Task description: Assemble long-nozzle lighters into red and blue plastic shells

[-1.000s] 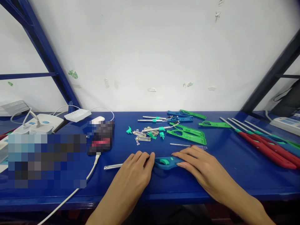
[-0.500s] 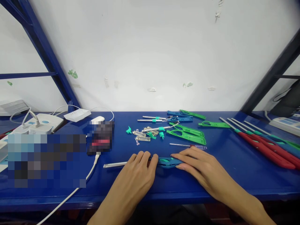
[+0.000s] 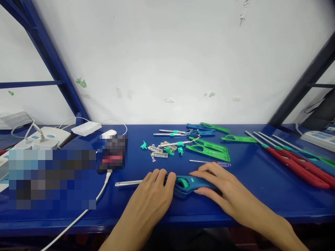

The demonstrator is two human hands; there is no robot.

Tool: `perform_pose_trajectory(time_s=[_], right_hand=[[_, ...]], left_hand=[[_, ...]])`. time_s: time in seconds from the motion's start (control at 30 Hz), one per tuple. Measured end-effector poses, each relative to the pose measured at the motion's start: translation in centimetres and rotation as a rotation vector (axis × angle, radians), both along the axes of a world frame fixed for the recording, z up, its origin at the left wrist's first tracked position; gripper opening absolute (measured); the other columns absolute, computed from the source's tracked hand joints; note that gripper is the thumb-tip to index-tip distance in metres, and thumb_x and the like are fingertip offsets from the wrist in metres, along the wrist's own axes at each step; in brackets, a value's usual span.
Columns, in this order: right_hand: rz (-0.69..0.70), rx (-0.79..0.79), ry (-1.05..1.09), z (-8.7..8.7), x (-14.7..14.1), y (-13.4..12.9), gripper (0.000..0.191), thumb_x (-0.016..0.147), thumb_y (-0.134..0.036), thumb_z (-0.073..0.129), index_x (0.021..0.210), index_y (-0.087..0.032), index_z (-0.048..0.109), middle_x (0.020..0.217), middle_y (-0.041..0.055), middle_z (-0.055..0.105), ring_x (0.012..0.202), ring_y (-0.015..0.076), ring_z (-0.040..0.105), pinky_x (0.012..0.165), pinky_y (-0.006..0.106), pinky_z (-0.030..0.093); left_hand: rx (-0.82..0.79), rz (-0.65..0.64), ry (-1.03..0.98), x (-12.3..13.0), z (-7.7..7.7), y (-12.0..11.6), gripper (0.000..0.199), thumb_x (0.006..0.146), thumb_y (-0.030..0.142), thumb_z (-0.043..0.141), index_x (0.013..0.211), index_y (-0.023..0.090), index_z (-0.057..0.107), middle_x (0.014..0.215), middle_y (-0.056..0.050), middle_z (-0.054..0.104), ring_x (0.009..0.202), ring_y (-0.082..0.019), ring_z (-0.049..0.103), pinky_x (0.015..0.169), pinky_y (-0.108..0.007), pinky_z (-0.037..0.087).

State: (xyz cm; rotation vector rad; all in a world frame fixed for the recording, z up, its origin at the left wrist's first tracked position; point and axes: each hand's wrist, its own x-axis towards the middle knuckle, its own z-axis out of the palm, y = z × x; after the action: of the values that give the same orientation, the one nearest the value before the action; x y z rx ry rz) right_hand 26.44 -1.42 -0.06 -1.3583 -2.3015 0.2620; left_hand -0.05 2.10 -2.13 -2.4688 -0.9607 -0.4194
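Observation:
A blue long-necked lighter lies across the front of the table, its metal tube pointing left. My left hand is closed over the part where the tube meets the blue body, covering it. My right hand grips the right end of the body, thumb on the near side and fingers on the far side. A teal trigger shows in the opening between my hands. Just beyond my right hand lies a screwdriver, its purple handle partly hidden by my fingers.
Behind are green casing halves, clear fuel tanks, loose teal pieces and metal tubes. Several red and blue lighters lie at right. A phone with a white cable and a power strip are at left.
The blue lighter has rolled in my hands, so more of its broad side and the teal trigger faces up. My right hand has shifted slightly left and now wraps further around the body.

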Motion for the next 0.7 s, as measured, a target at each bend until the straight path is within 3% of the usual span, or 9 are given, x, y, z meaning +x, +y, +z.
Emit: perform_pose_trajectory(time_s=[0.13, 0.27, 0.4, 0.6, 0.7], right_hand=[[-0.008, -0.076, 0.022, 0.4, -0.2, -0.2, 0.029, 0.110, -0.048, 0.049, 0.134, -0.036, 0.062, 0.133, 0.0031, 0.065, 0.125, 0.0241, 0.062, 0.110, 0.044, 0.050], [-0.028, -0.117, 0.027, 0.6, -0.4, -0.3, 0.030, 0.111, -0.050, 0.047, 0.135, -0.037, 0.059, 0.135, 0.0022, 0.065, 0.128, 0.0247, 0.059, 0.113, 0.048, 0.046], [-0.063, -0.136, 0.025, 0.3, -0.3, -0.4, 0.031, 0.111, -0.052, 0.045, 0.137, -0.039, 0.054, 0.138, 0.0008, 0.064, 0.132, 0.0247, 0.058, 0.115, 0.050, 0.044], [-0.142, -0.103, 0.074, -0.2, -0.1, -0.4, 0.035, 0.111, -0.054, 0.043, 0.143, -0.041, 0.047, 0.146, -0.0002, 0.063, 0.137, 0.0235, 0.059, 0.115, 0.048, 0.047], [-0.152, -0.045, 0.089, -0.3, -0.3, -0.3, 0.035, 0.111, -0.053, 0.043, 0.142, -0.039, 0.049, 0.143, 0.0006, 0.068, 0.133, 0.0241, 0.064, 0.113, 0.048, 0.050]], left_hand=[[-0.006, 0.005, 0.011, 0.1, 0.5, -0.1, 0.038, 0.098, -0.003, 0.039, 0.127, 0.014, 0.058, 0.100, -0.010, 0.070, 0.089, -0.028, 0.070, 0.079, -0.039, 0.059], [-0.131, 0.020, 0.034, -0.1, 1.0, -0.3, 0.046, 0.094, -0.005, 0.041, 0.134, 0.014, 0.054, 0.117, -0.013, 0.071, 0.102, -0.032, 0.071, 0.089, -0.048, 0.062], [-0.247, 0.015, -0.106, -0.3, 1.2, -0.4, 0.050, 0.099, 0.000, 0.044, 0.145, 0.018, 0.045, 0.132, -0.013, 0.067, 0.117, -0.033, 0.069, 0.102, -0.055, 0.058], [-0.273, -0.003, -0.359, -0.5, 1.4, -0.8, 0.052, 0.108, 0.015, 0.043, 0.158, 0.024, 0.031, 0.131, -0.013, 0.068, 0.119, -0.034, 0.070, 0.097, -0.056, 0.062], [-0.300, -0.016, -0.414, -0.4, 1.5, -0.9, 0.057, 0.109, 0.018, 0.043, 0.162, 0.026, 0.026, 0.121, -0.011, 0.070, 0.110, -0.032, 0.072, 0.091, -0.054, 0.064]])
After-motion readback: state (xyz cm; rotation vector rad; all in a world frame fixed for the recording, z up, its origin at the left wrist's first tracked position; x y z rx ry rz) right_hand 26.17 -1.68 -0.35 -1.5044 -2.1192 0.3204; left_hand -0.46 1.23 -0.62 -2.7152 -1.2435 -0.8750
